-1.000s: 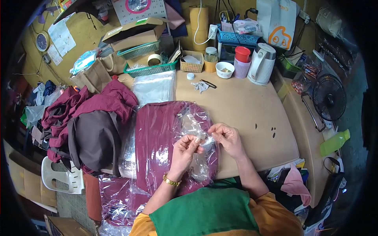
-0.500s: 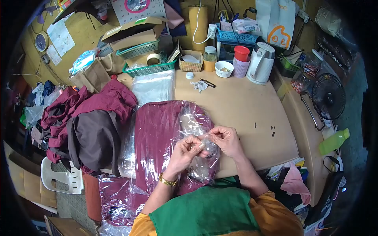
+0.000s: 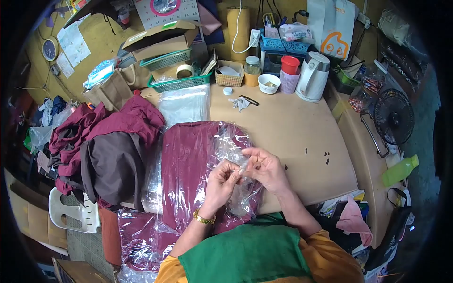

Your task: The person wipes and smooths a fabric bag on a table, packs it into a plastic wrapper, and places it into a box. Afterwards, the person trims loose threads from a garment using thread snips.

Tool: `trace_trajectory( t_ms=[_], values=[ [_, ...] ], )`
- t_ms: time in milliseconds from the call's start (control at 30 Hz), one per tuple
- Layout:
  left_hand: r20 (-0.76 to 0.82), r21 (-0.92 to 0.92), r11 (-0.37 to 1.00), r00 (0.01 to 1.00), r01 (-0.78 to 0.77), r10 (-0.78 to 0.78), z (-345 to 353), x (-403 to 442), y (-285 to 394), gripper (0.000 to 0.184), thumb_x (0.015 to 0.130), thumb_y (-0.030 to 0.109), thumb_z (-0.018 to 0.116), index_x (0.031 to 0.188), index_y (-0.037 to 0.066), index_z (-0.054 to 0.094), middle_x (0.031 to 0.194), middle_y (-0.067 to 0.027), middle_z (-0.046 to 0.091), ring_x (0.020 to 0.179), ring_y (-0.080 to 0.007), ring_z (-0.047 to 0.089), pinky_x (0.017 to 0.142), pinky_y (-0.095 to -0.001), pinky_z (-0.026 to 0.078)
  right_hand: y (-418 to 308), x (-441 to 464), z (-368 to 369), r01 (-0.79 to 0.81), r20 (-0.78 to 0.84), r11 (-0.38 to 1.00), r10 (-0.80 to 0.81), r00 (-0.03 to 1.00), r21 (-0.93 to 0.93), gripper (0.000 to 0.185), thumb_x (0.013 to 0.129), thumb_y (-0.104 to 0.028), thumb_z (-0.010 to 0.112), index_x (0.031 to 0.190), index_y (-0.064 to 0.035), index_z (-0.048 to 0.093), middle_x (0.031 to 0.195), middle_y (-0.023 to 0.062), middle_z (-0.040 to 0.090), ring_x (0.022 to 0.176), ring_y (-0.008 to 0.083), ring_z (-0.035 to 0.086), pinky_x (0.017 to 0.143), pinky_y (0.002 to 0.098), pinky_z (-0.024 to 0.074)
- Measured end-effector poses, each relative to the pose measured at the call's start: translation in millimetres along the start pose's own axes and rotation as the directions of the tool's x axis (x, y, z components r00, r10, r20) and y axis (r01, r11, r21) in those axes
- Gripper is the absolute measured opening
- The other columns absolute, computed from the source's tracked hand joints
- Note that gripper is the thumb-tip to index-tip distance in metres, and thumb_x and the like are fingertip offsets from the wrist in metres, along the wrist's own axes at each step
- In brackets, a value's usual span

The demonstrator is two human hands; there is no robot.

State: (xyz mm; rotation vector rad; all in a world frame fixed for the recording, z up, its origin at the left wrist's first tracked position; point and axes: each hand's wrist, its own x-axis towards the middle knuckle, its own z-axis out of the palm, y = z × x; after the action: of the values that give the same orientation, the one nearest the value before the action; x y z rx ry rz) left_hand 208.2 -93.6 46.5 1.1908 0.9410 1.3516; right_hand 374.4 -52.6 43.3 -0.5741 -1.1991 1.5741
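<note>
A folded maroon garment (image 3: 185,160) lies on the table inside a clear plastic bag (image 3: 230,146). Over the bag's loose, crumpled right side, my left hand (image 3: 222,183) pinches a bunched bit of the plastic between thumb and fingers. My right hand (image 3: 267,170) meets it there, its thumb and fingertips closed on the same gathered bit, with the index finger raised. What exactly sits between the fingertips is too small to make out. A gold-coloured band (image 3: 204,217) circles my left wrist.
Maroon and dark grey garments (image 3: 115,155) are heaped at left. Flat clear bags (image 3: 185,101) lie behind the bagged garment. Black-handled snips (image 3: 249,100), a white bowl (image 3: 269,84) and a kettle (image 3: 313,78) stand toward the back. A fan (image 3: 393,115) is at right.
My right hand has turned and its index finger has lifted. My left hand has shifted slightly, its fingers still pinching the plastic. The bagged garment stays in place.
</note>
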Motion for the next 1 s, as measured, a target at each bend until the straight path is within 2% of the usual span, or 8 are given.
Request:
trace_trajectory(
  t_ms=[167,233,367,467,533,633,967,1000],
  values=[
    [0.021,0.466,0.878,0.993,-0.111,0.115,1,-2,8,0.015,0.086,0.011,0.077,0.089,0.001,0.067,0.077,0.0014,0.056,0.068,-0.0066,0.048,0.06,-0.0235,0.04,-5,-3,5,0.282,0.083,0.801,-0.281,0.956,-0.528,0.012,0.089,-0.007,0.073,0.098,-0.0025,0.067,0.082,0.0003,0.065,0.072,0.0054,0.059,0.067,0.0211,0.0477],
    [0.02,0.487,0.859,0.985,-0.158,0.17,7,-4,9,0.015,0.085,0.011,0.078,0.09,0.001,0.067,0.077,0.0012,0.056,0.067,-0.0067,0.047,0.06,-0.0236,0.04,10,-3,0,0.078,-0.096,0.996,-0.075,0.993,0.03,0.01,0.09,-0.007,0.072,0.096,-0.0001,0.067,0.082,-0.0012,0.065,0.075,0.0064,0.059,0.069,0.0224,0.0475],
    [0.004,0.521,0.826,0.969,-0.214,0.248,4,-4,5,0.015,0.083,0.01,0.078,0.091,0.001,0.069,0.076,-0.0023,0.058,0.064,-0.0095,0.048,0.057,-0.0262,0.04,14,-1,-3,-0.023,-0.064,0.974,0.038,0.997,0.224,0.01,0.092,-0.008,0.07,0.095,0.0015,0.068,0.088,-0.0003,0.066,0.08,0.0073,0.059,0.071,0.0235,0.048],
    [-0.031,0.48,0.851,0.965,-0.216,0.262,-4,-3,-3,0.015,0.083,0.009,0.077,0.091,0.0,0.07,0.074,-0.0058,0.06,0.061,-0.0117,0.05,0.056,-0.0278,0.041,-12,1,-2,-0.009,0.004,0.981,0.01,1.0,-0.192,0.008,0.092,-0.007,0.067,0.094,0.0014,0.068,0.089,0.0047,0.066,0.079,0.0143,0.061,0.071,0.0289,0.0494],
    [-0.063,0.439,0.875,0.964,-0.207,0.259,-6,-3,-3,0.014,0.083,0.01,0.077,0.091,0.0,0.07,0.074,-0.0058,0.06,0.062,-0.0116,0.05,0.056,-0.0274,0.041,-31,-5,-10,0.217,0.245,0.528,-0.016,0.969,-0.821,0.011,0.09,-0.005,0.066,0.099,0.0016,0.067,0.092,0.0125,0.064,0.08,0.0264,0.063,0.075,0.0362,0.0507],
    [-0.083,0.487,0.866,0.981,-0.113,0.174,-7,-4,4,0.015,0.086,0.009,0.077,0.089,-0.003,0.068,0.081,-0.0026,0.062,0.072,-0.0069,0.057,0.061,-0.024,0.045,-38,-14,-11,0.247,0.235,0.279,-0.075,0.969,-0.928,0.007,0.088,-0.003,0.064,0.094,0.0006,0.064,0.096,0.0122,0.062,0.077,0.0277,0.061,0.072,0.0373,0.0492],
    [-0.028,0.522,0.846,0.989,-0.111,0.147,4,-2,16,0.013,0.087,0.009,0.076,0.089,-0.002,0.068,0.078,-0.0007,0.061,0.066,-0.0056,0.055,0.06,-0.0216,0.044,-33,-15,21,0.485,0.261,0.433,-0.479,0.838,-0.76,0.01,0.098,-0.007,0.05,0.096,0.0009,0.056,0.105,0.0134,0.06,0.078,0.0246,0.059,0.071,0.0364,0.0505],
    [-0.034,0.444,0.893,0.994,-0.081,0.107,3,-2,15,0.013,0.088,0.009,0.075,0.089,-0.002,0.067,0.08,-0.0007,0.062,0.067,-0.0055,0.056,0.061,-0.0215,0.045,-28,-17,21,0.303,0.037,0.747,-0.35,0.936,-0.592,0.014,0.101,-0.012,0.048,0.093,-0.0021,0.055,0.1,0.0107,0.061,0.075,0.0189,0.057,0.068,0.0319,0.0488]
  ],
)
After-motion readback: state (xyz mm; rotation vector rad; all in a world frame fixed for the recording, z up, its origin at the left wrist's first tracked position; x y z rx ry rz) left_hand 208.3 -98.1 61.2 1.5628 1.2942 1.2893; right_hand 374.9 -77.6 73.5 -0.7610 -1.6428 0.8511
